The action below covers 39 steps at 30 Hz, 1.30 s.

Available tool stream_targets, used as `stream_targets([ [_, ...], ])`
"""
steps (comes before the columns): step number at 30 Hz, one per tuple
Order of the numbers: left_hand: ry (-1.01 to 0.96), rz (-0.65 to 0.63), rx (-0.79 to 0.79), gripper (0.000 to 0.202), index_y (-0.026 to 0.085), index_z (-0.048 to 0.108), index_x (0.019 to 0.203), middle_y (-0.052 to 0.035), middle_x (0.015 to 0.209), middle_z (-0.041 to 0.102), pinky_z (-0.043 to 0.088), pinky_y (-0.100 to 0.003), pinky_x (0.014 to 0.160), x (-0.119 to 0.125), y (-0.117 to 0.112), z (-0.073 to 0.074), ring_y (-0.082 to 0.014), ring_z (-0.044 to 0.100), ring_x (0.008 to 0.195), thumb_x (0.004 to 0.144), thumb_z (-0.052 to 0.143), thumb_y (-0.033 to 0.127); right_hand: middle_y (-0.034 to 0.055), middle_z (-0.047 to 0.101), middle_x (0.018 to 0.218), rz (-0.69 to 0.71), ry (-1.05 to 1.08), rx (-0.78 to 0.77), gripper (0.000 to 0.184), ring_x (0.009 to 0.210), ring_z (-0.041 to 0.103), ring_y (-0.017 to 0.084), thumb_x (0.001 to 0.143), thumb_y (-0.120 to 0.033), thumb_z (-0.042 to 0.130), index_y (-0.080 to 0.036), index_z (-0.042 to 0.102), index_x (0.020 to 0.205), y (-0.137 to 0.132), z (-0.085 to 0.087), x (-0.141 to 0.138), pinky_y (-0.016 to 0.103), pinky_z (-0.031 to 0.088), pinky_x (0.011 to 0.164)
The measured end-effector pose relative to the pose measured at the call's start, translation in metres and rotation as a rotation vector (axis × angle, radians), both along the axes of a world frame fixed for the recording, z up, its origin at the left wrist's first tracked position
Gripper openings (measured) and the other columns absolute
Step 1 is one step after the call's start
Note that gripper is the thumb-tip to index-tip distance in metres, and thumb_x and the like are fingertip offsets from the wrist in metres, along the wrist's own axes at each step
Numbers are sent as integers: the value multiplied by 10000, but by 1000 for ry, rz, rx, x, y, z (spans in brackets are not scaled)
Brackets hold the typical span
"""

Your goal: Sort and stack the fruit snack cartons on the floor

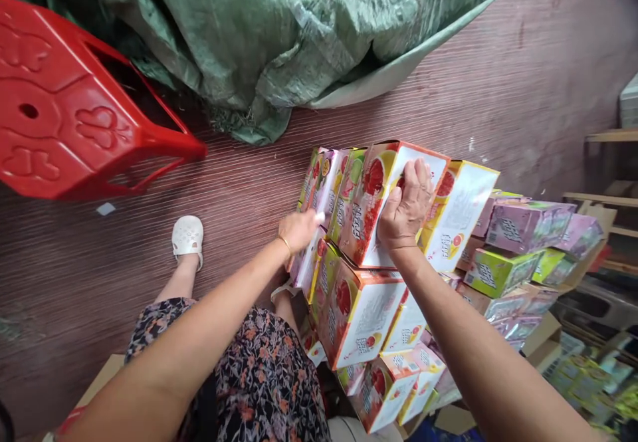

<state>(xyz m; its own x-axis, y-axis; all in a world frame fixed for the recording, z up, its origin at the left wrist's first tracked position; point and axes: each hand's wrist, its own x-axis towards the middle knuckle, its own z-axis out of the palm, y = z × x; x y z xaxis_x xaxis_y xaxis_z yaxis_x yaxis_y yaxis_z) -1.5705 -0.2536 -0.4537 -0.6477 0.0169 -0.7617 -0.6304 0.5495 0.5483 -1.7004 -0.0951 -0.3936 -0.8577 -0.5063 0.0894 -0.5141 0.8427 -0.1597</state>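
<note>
My right hand (407,208) lies flat on the white face of an orange-edged grapefruit box (371,246), its thumb apart from the fingers. At the near side of the same stack, my left hand (300,230), with a thin bracelet at the wrist, has its fingers bent in against a purple-and-white box (325,171). Something white shows at its fingertip; what the fingers hold, if anything, is hidden. Green-and-pink boxes (346,196) stand between the two hands. A yellow-edged box (461,213) sits just beyond my right hand, and another orange-edged box (361,322) is below it.
A red plastic stool (64,123) stands at the left. Green woven sacking (319,43) spreads across the top of the view. More purple and green boxes (503,272) are piled at the right, near wooden racks (613,136). My white clog (188,237) rests on the reddish floor (239,196).
</note>
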Motion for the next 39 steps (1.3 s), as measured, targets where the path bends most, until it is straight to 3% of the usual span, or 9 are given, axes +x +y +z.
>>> stream_targets([
  [6, 115, 161, -25, 446, 202, 641, 1182, -133, 1154, 702, 446, -329, 845, -103, 5, -75, -260, 643, 1070, 998, 307, 435, 138, 358, 1541, 7, -15, 48, 563, 1467, 263, 301, 993, -344, 210, -206, 306, 1529, 4, -1, -2, 631, 273, 1157],
  [10, -20, 50, 62, 457, 228, 654, 1163, -120, 1085, 723, 453, -312, 799, -39, 42, -72, -247, 667, 1024, 1000, 296, 461, 147, 367, 1535, 7, -30, 35, 566, 1466, 257, 316, 995, -358, 214, -193, 320, 1526, 2, 1, 0, 639, 253, 1165],
  [13, -104, -39, 81, 479, 227, 676, 1081, -122, 1043, 732, 450, -322, 747, 10, 29, -63, -266, 680, 989, 994, 284, 488, 135, 383, 1527, 33, -15, -21, 549, 1455, 284, 310, 996, -338, 248, -206, 336, 1522, 0, 1, 1, 637, 259, 1168],
  [18, 34, 142, -97, 505, 205, 648, 1146, -145, 1121, 710, 452, -344, 770, -52, -19, -108, -283, 663, 1026, 1000, 236, 458, 118, 363, 1546, 59, 22, -5, 538, 1456, 290, 304, 1002, -326, 258, -229, 329, 1526, 1, 0, 2, 634, 255, 1177],
  [21, 67, 74, -35, 474, 196, 653, 1170, -152, 1168, 695, 454, -356, 820, -83, -6, -140, -297, 642, 1090, 988, 293, 446, 103, 338, 1558, 78, 5, 0, 547, 1458, 281, 319, 1003, -323, 256, -248, 291, 1544, 2, 1, 1, 653, 254, 1171],
  [28, -161, -111, 90, 473, 204, 690, 1067, -150, 1014, 735, 448, -330, 700, 29, 22, -115, -297, 692, 949, 984, 307, 469, 101, 353, 1555, 110, 27, -37, 547, 1449, 298, 330, 1002, -293, 287, -260, 298, 1547, -3, 1, 3, 676, 243, 1167],
  [31, -107, -25, 13, 456, 200, 655, 1135, -153, 1094, 719, 451, -334, 731, 5, -8, -129, -290, 679, 992, 989, 290, 429, 91, 350, 1564, 122, 43, -33, 546, 1451, 302, 321, 1001, -288, 289, -264, 303, 1546, -4, 1, 3, 665, 261, 1166],
  [36, 39, 132, -66, 478, 163, 638, 1180, -182, 1176, 684, 463, -363, 820, -93, -10, -197, -308, 644, 1086, 990, 273, 406, 45, 321, 1587, 160, 38, 10, 545, 1464, 285, 272, 1000, -290, 302, -296, 300, 1545, 5, 0, -1, 582, 230, 1207],
  [39, -36, 14, -8, 503, 186, 633, 1191, -171, 1141, 696, 477, -371, 805, -63, 25, -207, -313, 656, 1063, 993, 253, 449, 61, 289, 1599, 231, 30, 7, 561, 1473, 258, 278, 991, -282, 310, -255, 288, 1550, 10, -1, -4, 593, 215, 1207],
])
